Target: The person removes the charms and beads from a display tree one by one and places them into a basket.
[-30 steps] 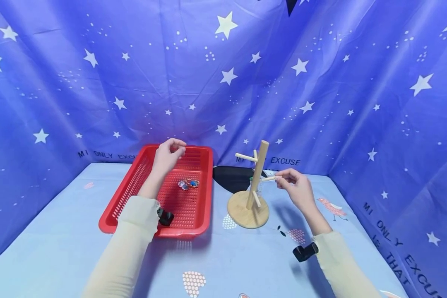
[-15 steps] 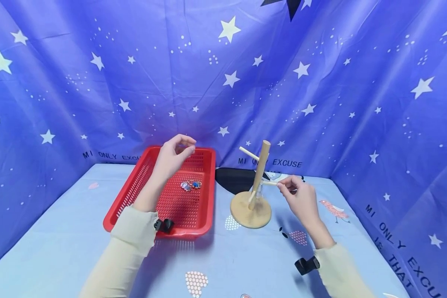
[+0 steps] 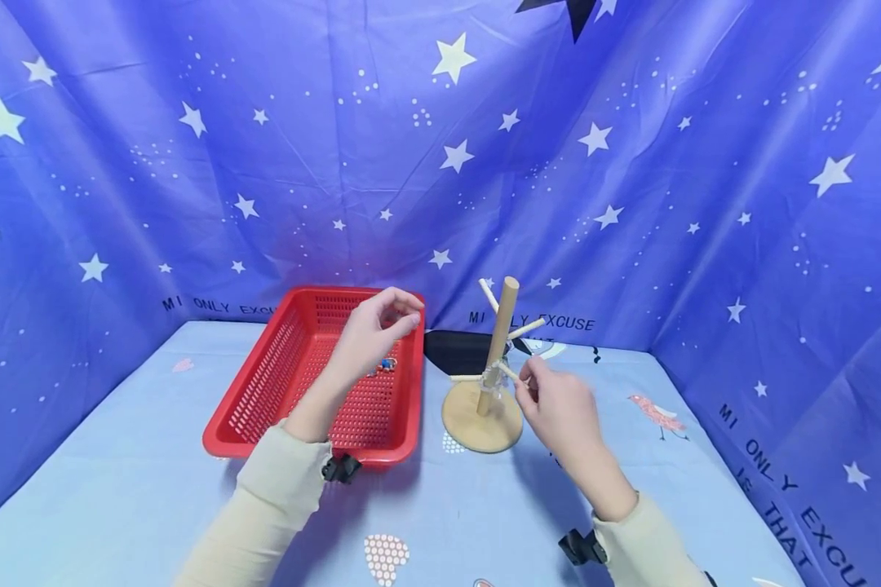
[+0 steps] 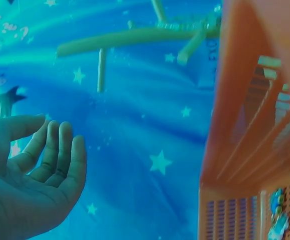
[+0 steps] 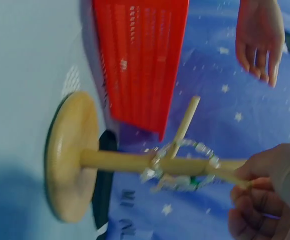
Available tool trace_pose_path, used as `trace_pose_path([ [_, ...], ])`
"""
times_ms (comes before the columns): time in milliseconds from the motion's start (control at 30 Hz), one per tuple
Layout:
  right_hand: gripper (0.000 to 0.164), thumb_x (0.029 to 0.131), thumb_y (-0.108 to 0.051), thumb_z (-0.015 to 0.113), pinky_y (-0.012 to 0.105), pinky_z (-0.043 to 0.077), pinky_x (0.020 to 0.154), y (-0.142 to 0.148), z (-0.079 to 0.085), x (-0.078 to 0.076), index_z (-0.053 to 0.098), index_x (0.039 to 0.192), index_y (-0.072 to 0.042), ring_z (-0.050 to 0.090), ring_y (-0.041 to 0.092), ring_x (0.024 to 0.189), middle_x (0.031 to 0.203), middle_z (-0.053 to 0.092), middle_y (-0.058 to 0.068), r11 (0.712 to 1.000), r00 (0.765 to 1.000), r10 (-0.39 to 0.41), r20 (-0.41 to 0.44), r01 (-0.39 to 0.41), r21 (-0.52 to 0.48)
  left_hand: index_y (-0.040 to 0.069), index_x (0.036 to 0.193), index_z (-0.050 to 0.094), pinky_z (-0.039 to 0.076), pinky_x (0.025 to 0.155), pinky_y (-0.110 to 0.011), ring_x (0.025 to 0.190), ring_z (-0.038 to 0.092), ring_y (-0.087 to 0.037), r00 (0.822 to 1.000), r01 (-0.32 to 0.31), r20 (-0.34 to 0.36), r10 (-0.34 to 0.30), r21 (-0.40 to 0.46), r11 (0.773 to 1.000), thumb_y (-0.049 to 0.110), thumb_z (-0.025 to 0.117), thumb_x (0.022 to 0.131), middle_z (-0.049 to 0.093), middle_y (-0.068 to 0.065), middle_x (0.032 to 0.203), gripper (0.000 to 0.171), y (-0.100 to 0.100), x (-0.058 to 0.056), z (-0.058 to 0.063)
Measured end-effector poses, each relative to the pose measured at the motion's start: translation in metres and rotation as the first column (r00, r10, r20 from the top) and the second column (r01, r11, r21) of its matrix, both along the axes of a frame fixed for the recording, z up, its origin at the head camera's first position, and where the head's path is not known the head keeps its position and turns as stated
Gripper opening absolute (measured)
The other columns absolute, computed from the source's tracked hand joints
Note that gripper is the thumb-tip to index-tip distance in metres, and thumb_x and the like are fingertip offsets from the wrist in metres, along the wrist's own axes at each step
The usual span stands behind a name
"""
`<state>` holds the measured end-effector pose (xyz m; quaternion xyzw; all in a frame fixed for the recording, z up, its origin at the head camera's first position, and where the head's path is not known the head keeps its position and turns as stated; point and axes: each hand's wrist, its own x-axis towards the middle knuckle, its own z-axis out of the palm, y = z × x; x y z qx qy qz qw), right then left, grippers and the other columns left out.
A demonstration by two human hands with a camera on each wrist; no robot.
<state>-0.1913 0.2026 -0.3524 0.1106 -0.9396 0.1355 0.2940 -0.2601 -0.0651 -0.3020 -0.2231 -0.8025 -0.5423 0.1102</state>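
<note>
A wooden stand (image 3: 502, 326) with a round base, upright post and side pegs stands right of the red basket. My right hand (image 3: 561, 408) pinches the tip of one peg between thumb and finger. A clear bead bracelet (image 5: 201, 147) with a green bead hangs around that part of the stand, as the right wrist view shows. Above the basket's right side hovers my left hand (image 3: 370, 334), its fingers loosely curved around nothing. In the basket lies a small beaded item (image 4: 279, 202) with blue, gold and whitish parts, partly covered by the left hand in the head view.
The red perforated basket (image 3: 415, 408) sits on a pale blue patterned cloth (image 3: 440, 522), left of the stand. A blue star-printed curtain (image 3: 301, 163) encloses the back and sides. Each wrist wears a black camera (image 3: 582, 546).
The stand has turned, so its pegs point in different directions. My right hand has moved left and nearer with the peg it pinches. My left hand has shifted right and lower over the basket.
</note>
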Motion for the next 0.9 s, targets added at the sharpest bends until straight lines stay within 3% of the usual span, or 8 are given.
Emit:
trace_pose_path([
  [267,0.016,0.084,-0.014,0.069,0.032,0.029,0.038,-0.031,0.009,0.009,0.054,0.078,-0.013,0.044,0.022,0.042,0.05,0.049,0.004,0.991,0.997,-0.073,-0.013,0.074,0.11,0.009,0.109,0.068,0.05,0.076,-0.028,0.088,0.066,-0.02,0.998,0.041,0.048,-0.04,-0.027,0.999,0.012,0.066,0.094,0.072,-0.009,0.097,0.016,0.024,0.01,-0.007],
  [467,0.017,0.083,-0.019,0.071,0.032,0.032,0.038,-0.038,0.013,0.01,0.055,0.079,-0.013,0.046,0.021,0.043,0.052,0.052,0.003,0.994,0.997,-0.062,0.051,0.057,0.091,0.004,0.109,0.068,0.052,0.078,-0.027,0.09,0.067,-0.022,0.995,0.084,0.061,-0.082,-0.018,0.996,0.008,0.065,0.093,0.072,-0.012,0.099,0.016,0.038,0.014,-0.012],
  [667,0.018,0.088,-0.031,0.072,0.026,0.04,0.047,-0.02,0.022,0.003,0.064,0.083,-0.016,0.051,0.01,0.052,0.063,0.063,-0.004,0.999,0.984,0.002,0.179,0.007,-0.053,0.006,0.108,0.068,0.054,0.079,-0.027,0.092,0.069,-0.021,0.992,0.104,0.074,-0.1,-0.052,0.993,0.009,0.065,0.094,0.072,-0.01,0.102,0.015,0.047,0.014,-0.022],
  [900,0.017,0.093,-0.029,0.069,0.036,0.056,0.064,0.006,0.043,-0.015,0.07,0.093,-0.012,0.069,0.02,0.074,0.086,0.073,0.006,0.967,0.995,0.032,0.093,-0.007,-0.255,0.007,0.107,0.068,0.057,0.083,-0.03,0.093,0.069,-0.02,0.99,0.108,0.101,-0.1,-0.072,0.992,0.01,0.065,0.093,0.073,-0.007,0.103,0.014,0.056,0.012,-0.029],
])
